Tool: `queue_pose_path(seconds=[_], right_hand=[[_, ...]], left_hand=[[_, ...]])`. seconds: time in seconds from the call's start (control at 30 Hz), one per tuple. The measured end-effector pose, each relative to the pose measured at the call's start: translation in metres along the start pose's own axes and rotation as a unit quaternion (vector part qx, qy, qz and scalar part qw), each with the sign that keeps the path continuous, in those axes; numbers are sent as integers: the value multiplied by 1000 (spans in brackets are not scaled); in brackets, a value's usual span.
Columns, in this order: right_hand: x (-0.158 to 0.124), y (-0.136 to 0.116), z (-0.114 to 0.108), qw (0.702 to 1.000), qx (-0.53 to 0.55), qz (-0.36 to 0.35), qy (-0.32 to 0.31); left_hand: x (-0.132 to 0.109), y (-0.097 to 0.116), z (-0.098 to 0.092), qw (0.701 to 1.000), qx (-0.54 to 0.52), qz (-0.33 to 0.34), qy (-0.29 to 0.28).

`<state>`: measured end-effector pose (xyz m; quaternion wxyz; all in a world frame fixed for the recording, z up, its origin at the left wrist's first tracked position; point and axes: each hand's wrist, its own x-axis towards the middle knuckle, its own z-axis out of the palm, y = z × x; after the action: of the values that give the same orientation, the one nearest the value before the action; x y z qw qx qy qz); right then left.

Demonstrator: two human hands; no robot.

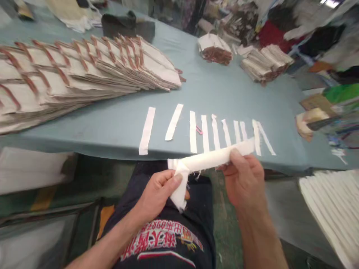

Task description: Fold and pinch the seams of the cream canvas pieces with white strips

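Observation:
Between my two hands a white fabric strip (210,160) with frayed edges is stretched just over the table's front edge. My left hand (157,192) pinches its left end, where the cloth folds over and a short tail hangs down. Toward the other end, my right hand (244,175) grips it with the thumb on top and the fingers underneath. Behind it, several narrow white strips lie spaced out in a row, among them a wide one (147,130) at the left. A small pink clip-like item (199,130) lies between two of them.
Overlapping stacks of cream fabric pieces with brown edges (112,71) cover the table's left side. Bundles of cloth (214,48) stand at the back, with a mixed heap of fabric at the right. Pleated white material (333,209) is at the lower right, beyond the table edge.

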<state>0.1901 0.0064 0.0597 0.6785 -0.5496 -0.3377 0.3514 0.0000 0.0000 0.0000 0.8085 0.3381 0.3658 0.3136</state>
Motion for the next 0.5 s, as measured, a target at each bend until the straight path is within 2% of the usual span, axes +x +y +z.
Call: queue_pose_path(seconds=[0.13,0.23,0.33,0.43,0.5], right_hand=[[12,-8,-4,1000,-16,9,6],[12,-11,-5,1000,-9,4,25],[10,-16,-4,999,-8,-26,43],[12,-25,-5,997,-23,-59,44],[15,-32,-7,995,-32,-78,48]], left_hand=[[-9,-7,-1,999,-28,-14,-8],[-13,-5,-2,1000,-10,14,-27],[-18,0,-2,989,124,72,-31],[-23,-3,-3,951,272,145,-16],[-25,-10,-5,927,329,177,-23]])
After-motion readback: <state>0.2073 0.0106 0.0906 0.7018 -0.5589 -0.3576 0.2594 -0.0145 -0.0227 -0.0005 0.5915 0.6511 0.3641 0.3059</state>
